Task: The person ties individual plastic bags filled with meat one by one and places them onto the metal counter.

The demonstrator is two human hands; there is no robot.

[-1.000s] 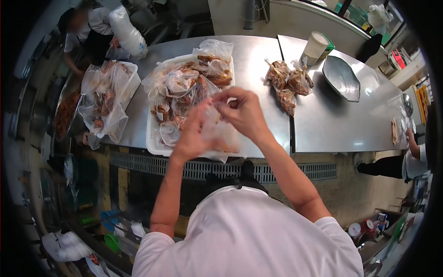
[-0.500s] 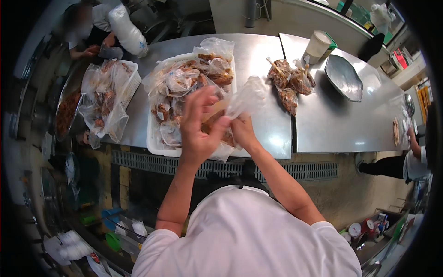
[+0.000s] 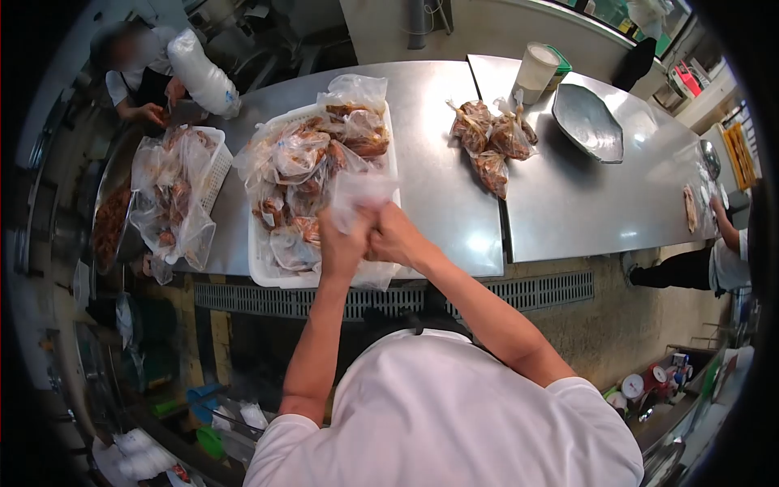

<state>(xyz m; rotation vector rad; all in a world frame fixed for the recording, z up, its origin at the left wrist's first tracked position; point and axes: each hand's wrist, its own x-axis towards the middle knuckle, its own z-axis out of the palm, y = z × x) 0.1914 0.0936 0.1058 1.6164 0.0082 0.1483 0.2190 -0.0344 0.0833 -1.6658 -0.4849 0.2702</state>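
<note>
My left hand (image 3: 342, 242) and my right hand (image 3: 395, 235) meet over the front right part of a white basket (image 3: 393, 166). Both are closed on the gathered neck of a clear plastic bag (image 3: 363, 191), whose loose top stands up blurred above my fingers. The lower part of this bag is mostly hidden behind my hands. Around them in the basket lie several clear bags of reddish-brown food, such as one bag (image 3: 302, 156) beyond my left hand.
On the steel table (image 3: 442, 122), several tied food bags (image 3: 491, 142) sit right of the basket. Farther right are a pale container (image 3: 535, 73) and a dark tray (image 3: 588, 123). At left stands another basket (image 3: 215, 174) of bags, with a co-worker (image 3: 138, 81) behind it.
My open left hand has closed and come against my right hand at the bag's neck. Both hands have shifted left, and the bag's top now stands up instead of trailing right.
</note>
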